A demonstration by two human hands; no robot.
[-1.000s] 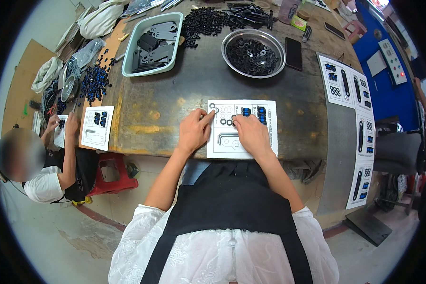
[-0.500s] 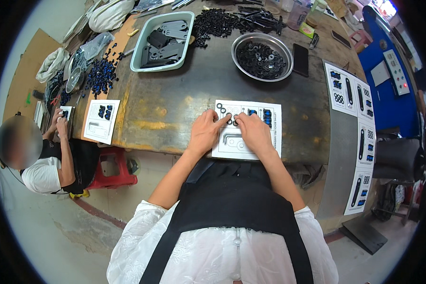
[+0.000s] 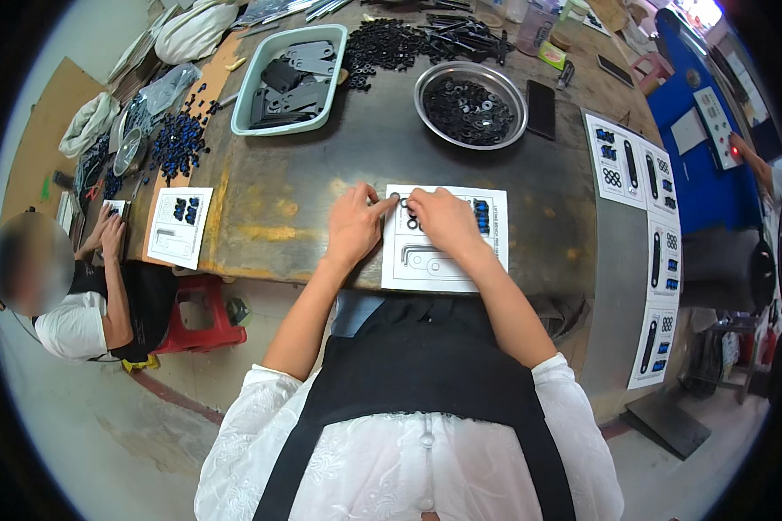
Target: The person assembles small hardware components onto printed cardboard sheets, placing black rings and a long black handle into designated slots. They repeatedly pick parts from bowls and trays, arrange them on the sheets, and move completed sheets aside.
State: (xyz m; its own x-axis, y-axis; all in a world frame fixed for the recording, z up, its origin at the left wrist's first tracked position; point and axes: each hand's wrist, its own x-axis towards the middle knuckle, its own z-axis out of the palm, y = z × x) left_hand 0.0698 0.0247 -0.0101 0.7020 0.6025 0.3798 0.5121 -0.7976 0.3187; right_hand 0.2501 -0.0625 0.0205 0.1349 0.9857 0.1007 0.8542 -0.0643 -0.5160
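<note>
A white printed card (image 3: 439,271) lies in front of me near the table edge, carrying black washers (image 3: 412,223), dark-and-blue bolts (image 3: 481,215) and a bent hex key (image 3: 417,253). My left hand (image 3: 353,227) rests at the card's left side, one digit stretched to a washer near the upper left corner, the others apart from it and loosely bent. Over the card's upper middle, my right hand (image 3: 446,222) has its fingertips pinched together beside the washers. What lies between those fingertips is hidden, and the hand covers some parts.
A pale green tub (image 3: 238,113) holds flat dark plates. Right of it are a metal bowl (image 3: 520,122) of washers and a phone (image 3: 540,109). Filled cards (image 3: 617,165) line the table's right side. At left, a co-worker (image 3: 78,326) sits near blue-black bolts (image 3: 178,146).
My left hand has moved left, toward the card's upper left corner. My right hand has also shifted left over the washers. Another person's hand now appears at the control panel on the right.
</note>
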